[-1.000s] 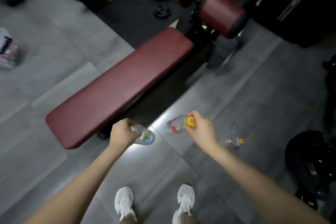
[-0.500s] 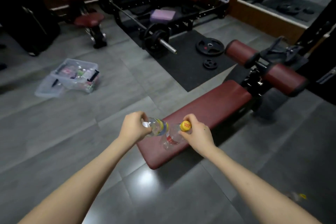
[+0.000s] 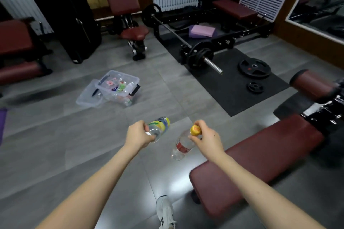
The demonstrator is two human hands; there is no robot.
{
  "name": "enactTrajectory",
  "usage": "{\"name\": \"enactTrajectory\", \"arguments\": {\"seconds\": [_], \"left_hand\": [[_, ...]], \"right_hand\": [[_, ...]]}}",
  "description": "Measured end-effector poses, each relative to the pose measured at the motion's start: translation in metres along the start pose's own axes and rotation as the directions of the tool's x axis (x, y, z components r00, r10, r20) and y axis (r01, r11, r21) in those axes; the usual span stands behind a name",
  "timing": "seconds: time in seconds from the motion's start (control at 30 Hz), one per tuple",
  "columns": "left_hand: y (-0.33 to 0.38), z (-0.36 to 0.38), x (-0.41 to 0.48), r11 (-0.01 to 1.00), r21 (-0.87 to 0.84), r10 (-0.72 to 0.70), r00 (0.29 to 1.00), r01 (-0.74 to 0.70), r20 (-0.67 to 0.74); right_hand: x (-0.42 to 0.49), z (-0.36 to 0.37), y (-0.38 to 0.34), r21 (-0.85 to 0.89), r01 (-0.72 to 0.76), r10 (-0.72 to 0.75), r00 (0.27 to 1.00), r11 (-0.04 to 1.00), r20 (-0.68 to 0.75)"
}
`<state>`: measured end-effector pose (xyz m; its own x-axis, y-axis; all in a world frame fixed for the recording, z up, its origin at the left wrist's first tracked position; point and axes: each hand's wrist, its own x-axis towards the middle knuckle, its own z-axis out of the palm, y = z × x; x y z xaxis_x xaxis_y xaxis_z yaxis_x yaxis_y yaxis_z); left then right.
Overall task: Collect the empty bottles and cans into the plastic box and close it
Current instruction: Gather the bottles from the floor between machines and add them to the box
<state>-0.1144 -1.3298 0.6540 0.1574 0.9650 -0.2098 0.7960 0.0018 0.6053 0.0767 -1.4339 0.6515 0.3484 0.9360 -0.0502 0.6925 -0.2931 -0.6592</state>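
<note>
Now both hands are out front, each carrying a bottle above the grey floor (image 3: 55,135). Left hand (image 3: 137,133) has its grip wrapped around the cap end of the yellow-labelled bottle (image 3: 160,127), long axis slanting up and away, base pointing toward the plastic box (image 3: 119,86). Right hand (image 3: 206,138) pinches the yellow cap of the red-labelled bottle (image 3: 183,146), which hangs tilted, base down and to the left. That box sits open well ahead, lid (image 3: 88,96) touching its left side, bench (image 3: 260,156) on the right.

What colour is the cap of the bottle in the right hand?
Yellow cap, with an unreadable red mark; head view shows it.
</note>
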Motion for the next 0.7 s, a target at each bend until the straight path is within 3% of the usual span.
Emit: {"name": "enactTrajectory", "arguments": {"seconds": [0.3, 0.5, 0.7], "left_hand": [[-0.071, -0.109, 0.173, 0.94, -0.209, -0.286, 0.957, 0.269, -0.055], [-0.12, -0.177, 0.291, 0.888, -0.317, -0.371, 0.926, 0.333, -0.066], [-0.17, -0.217, 0.438, 0.798, -0.477, -0.395, 0.917, 0.368, 0.047]], "right_hand": [[0.204, 0.107, -0.119, 0.154, -0.02, 0.013, 0.999, 0.988, 0.044], [0.323, 0.169, -0.193, 0.186, 0.01, -0.025, 0.997, 0.983, 0.079], [0.453, 0.245, -0.244, 0.202, -0.023, 0.012, 0.998, 0.979, 0.055]]}}
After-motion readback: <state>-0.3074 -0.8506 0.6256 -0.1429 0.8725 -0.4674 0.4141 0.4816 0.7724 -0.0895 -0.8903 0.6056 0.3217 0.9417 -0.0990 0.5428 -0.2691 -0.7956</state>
